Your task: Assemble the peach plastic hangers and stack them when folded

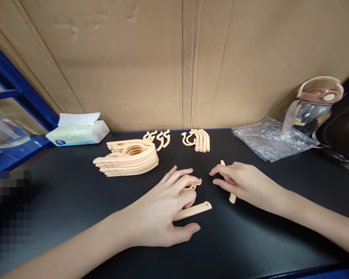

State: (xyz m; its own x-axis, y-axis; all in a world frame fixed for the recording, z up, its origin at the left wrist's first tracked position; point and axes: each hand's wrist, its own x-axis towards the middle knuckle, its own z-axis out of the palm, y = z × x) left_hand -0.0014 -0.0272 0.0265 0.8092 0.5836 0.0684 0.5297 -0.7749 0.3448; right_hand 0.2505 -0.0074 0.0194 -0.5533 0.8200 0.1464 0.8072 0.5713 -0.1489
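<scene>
The stack (130, 164) looks like smooth, matt plastic, as do the hooks (166, 139) and curved pieces (203, 140). The 2 strips (193, 210) are smooth plastic too, with a faint satin sheen. The desk (250, 240) has a smooth, dark finish with soft reflections. Behind it, the cardboard (119, 66) is matt, creased and dented. The bag (267, 143) is clear, crinkled, glossy film; the bottle (311, 118) is transparent and shiny under a smooth plastic lid (315, 95). Soft matt paper (78, 119) tops the tissue pack's (72, 135) slick film. The frame (26, 95) looks like painted metal.
</scene>
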